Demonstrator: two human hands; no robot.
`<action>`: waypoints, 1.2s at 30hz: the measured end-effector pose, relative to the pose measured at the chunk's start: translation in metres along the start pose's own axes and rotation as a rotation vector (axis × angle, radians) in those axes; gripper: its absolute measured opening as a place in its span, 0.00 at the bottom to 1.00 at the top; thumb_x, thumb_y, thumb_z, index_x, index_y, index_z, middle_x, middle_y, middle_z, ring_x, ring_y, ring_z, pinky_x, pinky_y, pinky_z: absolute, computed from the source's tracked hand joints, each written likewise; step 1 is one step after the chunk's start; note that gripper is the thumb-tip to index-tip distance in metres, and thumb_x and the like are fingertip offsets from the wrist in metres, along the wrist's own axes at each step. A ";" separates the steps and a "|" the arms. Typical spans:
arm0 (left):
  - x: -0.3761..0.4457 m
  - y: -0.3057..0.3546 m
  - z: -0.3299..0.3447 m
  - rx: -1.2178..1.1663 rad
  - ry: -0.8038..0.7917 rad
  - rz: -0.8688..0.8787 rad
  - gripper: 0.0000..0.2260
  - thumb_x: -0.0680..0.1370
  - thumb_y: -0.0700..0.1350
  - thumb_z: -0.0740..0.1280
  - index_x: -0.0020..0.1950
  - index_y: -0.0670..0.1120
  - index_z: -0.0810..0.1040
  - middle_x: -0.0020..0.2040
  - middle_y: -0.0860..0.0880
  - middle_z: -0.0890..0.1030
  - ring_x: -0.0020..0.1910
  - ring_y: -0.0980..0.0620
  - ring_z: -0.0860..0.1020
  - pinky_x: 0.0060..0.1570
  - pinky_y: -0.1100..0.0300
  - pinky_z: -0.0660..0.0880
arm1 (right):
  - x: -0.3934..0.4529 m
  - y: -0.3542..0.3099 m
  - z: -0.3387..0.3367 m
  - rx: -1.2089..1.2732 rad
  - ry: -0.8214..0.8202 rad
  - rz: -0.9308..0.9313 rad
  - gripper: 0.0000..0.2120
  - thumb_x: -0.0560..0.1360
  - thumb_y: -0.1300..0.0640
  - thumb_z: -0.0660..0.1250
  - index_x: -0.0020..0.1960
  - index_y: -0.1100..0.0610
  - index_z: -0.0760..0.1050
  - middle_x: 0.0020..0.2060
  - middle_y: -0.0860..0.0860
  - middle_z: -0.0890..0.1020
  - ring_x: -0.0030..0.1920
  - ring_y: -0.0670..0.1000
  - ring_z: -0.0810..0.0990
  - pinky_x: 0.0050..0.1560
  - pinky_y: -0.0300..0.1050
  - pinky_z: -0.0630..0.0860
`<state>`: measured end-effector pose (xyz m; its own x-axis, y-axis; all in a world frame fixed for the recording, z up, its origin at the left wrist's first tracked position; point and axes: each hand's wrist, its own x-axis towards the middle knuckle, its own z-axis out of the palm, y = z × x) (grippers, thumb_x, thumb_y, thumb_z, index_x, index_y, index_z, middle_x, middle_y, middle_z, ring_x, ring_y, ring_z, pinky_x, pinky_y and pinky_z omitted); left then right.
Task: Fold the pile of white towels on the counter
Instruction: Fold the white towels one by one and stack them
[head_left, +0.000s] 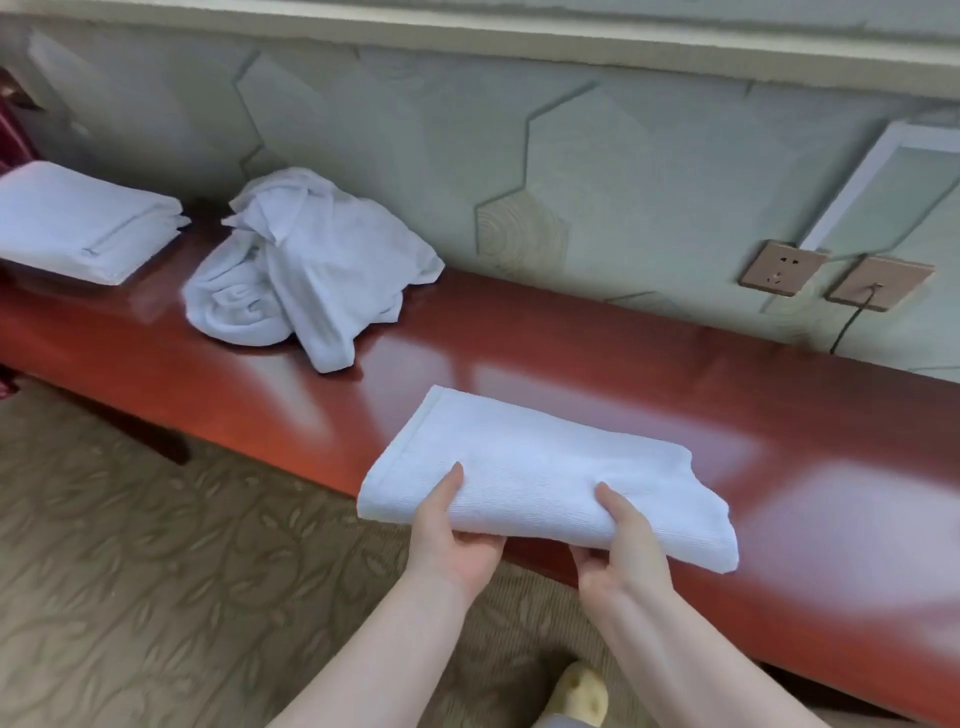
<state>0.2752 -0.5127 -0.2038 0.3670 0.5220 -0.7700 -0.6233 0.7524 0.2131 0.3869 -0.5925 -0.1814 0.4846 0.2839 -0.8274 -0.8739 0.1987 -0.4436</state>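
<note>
Both hands, left hand (453, 540) and right hand (619, 552), grip the near edge of a folded white terry towel (545, 475) on the glossy red-brown wooden tabletop (779, 415), with a crumpled white towel pile (311, 265) and a folded white towel stack (85, 226) further left.

Bare counter between towels
Counter (519, 353) lies open between the crumpled towel pile (306, 265) and the folded towel (545, 478).

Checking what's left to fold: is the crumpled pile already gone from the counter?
No, a crumpled pile of white towels still lies on the counter, between the folded stack and the towel in both hands.
</note>
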 end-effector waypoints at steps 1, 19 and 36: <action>-0.006 0.018 -0.006 -0.015 0.007 0.024 0.14 0.73 0.39 0.72 0.58 0.41 0.78 0.48 0.39 0.85 0.43 0.38 0.85 0.42 0.46 0.81 | -0.009 0.013 0.012 -0.017 -0.028 -0.004 0.11 0.70 0.67 0.74 0.49 0.57 0.78 0.46 0.51 0.85 0.45 0.51 0.84 0.39 0.46 0.80; -0.116 0.353 -0.163 -0.150 -0.034 0.339 0.15 0.74 0.42 0.73 0.58 0.41 0.76 0.46 0.40 0.85 0.42 0.41 0.85 0.34 0.50 0.81 | -0.170 0.321 0.180 -0.198 -0.253 0.150 0.12 0.69 0.66 0.75 0.51 0.61 0.78 0.47 0.55 0.85 0.44 0.54 0.84 0.43 0.48 0.81; -0.049 0.557 -0.096 -0.030 -0.028 0.317 0.14 0.75 0.37 0.70 0.60 0.38 0.76 0.53 0.38 0.83 0.51 0.40 0.82 0.39 0.50 0.80 | -0.155 0.410 0.379 -0.082 -0.258 0.125 0.12 0.69 0.66 0.75 0.50 0.61 0.77 0.46 0.56 0.84 0.43 0.55 0.84 0.46 0.51 0.82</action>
<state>-0.1561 -0.1577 -0.1055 0.1697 0.7396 -0.6513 -0.7294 0.5387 0.4216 -0.0315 -0.1994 -0.1045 0.3574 0.5322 -0.7675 -0.9226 0.0736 -0.3786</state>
